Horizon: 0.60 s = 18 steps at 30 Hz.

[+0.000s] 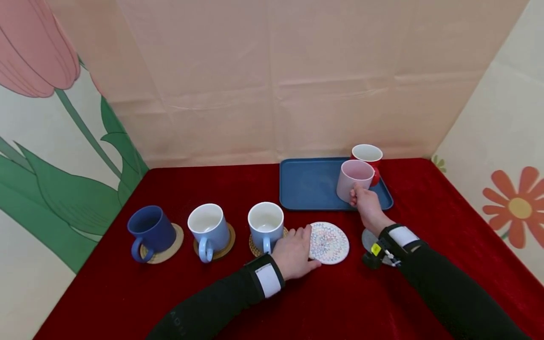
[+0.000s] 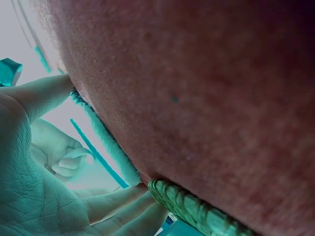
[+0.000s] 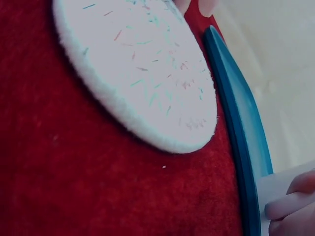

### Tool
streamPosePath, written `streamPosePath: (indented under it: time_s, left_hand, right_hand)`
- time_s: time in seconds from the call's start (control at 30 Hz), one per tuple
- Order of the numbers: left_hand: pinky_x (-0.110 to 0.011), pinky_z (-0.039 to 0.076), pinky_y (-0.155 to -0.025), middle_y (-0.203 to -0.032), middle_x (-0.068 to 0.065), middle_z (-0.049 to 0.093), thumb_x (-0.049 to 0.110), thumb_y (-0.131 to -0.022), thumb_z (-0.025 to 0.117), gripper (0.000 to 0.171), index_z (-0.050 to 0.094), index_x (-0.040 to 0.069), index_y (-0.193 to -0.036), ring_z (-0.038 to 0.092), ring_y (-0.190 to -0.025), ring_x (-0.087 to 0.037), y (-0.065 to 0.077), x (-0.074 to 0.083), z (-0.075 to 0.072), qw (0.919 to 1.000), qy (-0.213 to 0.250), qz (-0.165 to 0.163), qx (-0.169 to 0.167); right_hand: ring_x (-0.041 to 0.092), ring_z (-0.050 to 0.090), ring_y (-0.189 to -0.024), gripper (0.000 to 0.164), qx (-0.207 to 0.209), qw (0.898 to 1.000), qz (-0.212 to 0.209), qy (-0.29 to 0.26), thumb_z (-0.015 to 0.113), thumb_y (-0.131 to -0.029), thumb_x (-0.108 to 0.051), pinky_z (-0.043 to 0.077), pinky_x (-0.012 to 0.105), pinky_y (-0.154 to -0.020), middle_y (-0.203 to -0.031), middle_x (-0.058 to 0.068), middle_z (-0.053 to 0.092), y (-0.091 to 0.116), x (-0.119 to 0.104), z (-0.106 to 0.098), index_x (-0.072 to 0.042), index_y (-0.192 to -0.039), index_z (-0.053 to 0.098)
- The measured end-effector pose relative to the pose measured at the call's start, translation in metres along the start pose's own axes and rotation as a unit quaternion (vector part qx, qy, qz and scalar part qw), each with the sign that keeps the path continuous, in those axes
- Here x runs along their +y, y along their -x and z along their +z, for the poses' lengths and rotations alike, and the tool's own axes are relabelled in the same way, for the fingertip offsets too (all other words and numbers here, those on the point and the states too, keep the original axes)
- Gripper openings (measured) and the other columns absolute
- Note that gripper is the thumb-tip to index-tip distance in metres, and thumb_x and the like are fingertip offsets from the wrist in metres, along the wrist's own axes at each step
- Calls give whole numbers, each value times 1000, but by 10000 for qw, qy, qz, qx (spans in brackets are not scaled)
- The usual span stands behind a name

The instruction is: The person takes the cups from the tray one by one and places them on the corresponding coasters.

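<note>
My left hand (image 1: 295, 255) spans the left side of a round white coaster (image 1: 330, 243) with coloured flecks, its thumb and fingertips at the rim. In the left wrist view, the coaster's edge (image 2: 115, 147) lies between thumb (image 2: 47, 93) and fingers. That coaster is flat on the red cloth. My right hand (image 1: 367, 205) grips a pink mug (image 1: 356, 177) on its near side, over the blue tray (image 1: 312, 184); the fingers hide the handle. Whether the mug's base touches the tray I cannot tell. Just behind it stands a red mug (image 1: 367, 152) with a white inside.
On woven coasters to the left stand a dark blue mug (image 1: 153, 231) and two light blue mugs, one (image 1: 208, 226) in the middle and one (image 1: 264, 224) close beside my left hand. A grey coaster (image 1: 367, 240) lies partly under my right wrist. A pale backdrop rises behind.
</note>
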<state>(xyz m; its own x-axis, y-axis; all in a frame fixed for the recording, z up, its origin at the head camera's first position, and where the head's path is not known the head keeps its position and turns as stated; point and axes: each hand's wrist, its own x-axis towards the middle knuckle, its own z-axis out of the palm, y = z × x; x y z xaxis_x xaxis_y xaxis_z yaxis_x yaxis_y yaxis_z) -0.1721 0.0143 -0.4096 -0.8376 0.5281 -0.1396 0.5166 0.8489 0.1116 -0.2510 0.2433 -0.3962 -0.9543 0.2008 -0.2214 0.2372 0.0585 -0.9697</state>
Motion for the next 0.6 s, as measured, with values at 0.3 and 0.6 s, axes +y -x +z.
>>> streamPosePath:
  time_s: [0.3,0.6]
  left_hand:
    - [-31,48,-100,-146,-8,49,59,-88,63,88,30,9,-151,50,-130,-21,-1,0,6,10000,-35,-57,-48]
    - [-29,47,-101,-147,-8,48,61,-88,61,88,29,9,-152,49,-130,-20,-4,0,5,9999,-80,-55,-72]
  right_hand:
    - [16,43,-79,44,124,9999,-54,26,27,-107,-39,35,31,-82,-73,-4,44,2,0,-2,-9,-86,50]
    - [13,41,-73,44,-35,9955,-752,-568,35,-106,-38,34,24,-73,-67,-5,45,20,-18,-8,-16,-72,51]
